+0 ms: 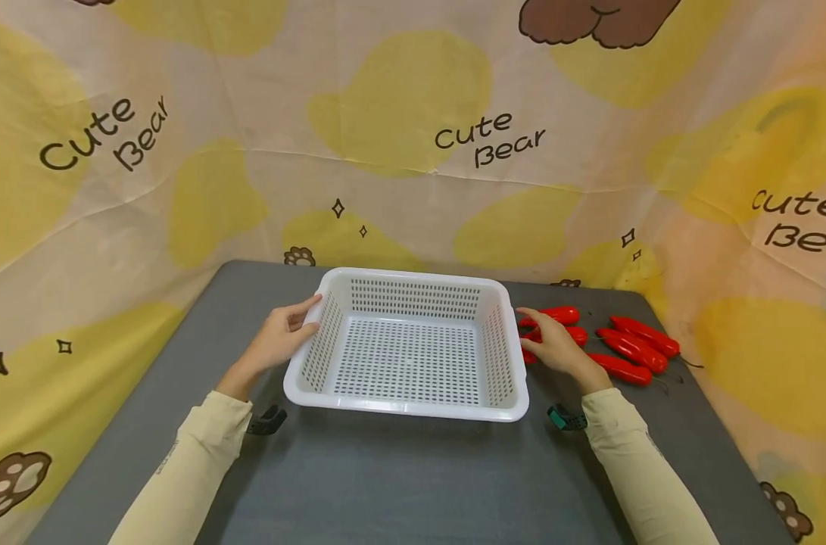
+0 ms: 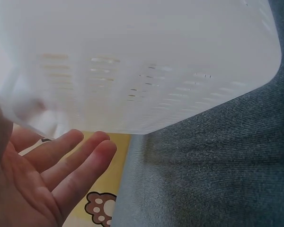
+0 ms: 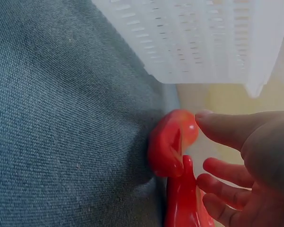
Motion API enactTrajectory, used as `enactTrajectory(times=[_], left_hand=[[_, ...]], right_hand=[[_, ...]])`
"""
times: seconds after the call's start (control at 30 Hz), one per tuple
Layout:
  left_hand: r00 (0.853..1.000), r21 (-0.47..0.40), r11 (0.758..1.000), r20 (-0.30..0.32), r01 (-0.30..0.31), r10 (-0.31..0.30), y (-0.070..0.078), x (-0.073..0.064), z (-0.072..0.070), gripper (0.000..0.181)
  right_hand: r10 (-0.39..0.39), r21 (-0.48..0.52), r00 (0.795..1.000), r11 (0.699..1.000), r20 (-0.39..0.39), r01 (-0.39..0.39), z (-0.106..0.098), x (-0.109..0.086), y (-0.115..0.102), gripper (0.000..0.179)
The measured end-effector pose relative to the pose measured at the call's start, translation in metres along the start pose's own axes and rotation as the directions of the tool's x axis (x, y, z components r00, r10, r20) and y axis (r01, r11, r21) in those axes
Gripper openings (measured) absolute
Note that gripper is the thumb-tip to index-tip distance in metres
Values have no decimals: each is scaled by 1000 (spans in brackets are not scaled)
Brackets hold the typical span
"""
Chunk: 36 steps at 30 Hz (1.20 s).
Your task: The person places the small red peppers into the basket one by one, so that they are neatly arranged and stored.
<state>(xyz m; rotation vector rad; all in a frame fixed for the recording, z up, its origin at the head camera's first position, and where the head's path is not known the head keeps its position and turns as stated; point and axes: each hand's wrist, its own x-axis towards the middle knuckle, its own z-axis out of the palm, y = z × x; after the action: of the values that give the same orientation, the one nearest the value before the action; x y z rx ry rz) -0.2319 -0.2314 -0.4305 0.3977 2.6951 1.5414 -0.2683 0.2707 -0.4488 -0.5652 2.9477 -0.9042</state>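
A white perforated plastic basket (image 1: 407, 356) stands on the grey table with nothing inside. My left hand (image 1: 285, 339) is at its left rim, thumb and index fingertips right at the edge. In the left wrist view the other fingers (image 2: 80, 182) extend loosely below the rim. Off the basket's right side is my right hand (image 1: 556, 344), its thumb and fingers spread apart with nothing between them. Red chili peppers (image 1: 576, 334) lie just beyond and partly behind that hand. The right wrist view shows a pepper (image 3: 168, 144) close to the thumb tip.
Several more red peppers (image 1: 634, 348) lie farther right on the grey table (image 1: 413, 484). A patterned cloth (image 1: 399, 151) hangs along the back and both sides. Dark strap-like pieces (image 1: 268, 421) show beside both cuffs.
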Motion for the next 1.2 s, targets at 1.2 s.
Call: enactTrajectory(times=[1.2], left_hand=[[1000, -89, 996, -12, -28, 27, -1, -5, 4, 58]], right_hand=[[-75, 113, 987, 992, 143, 59, -3, 20, 0, 57]])
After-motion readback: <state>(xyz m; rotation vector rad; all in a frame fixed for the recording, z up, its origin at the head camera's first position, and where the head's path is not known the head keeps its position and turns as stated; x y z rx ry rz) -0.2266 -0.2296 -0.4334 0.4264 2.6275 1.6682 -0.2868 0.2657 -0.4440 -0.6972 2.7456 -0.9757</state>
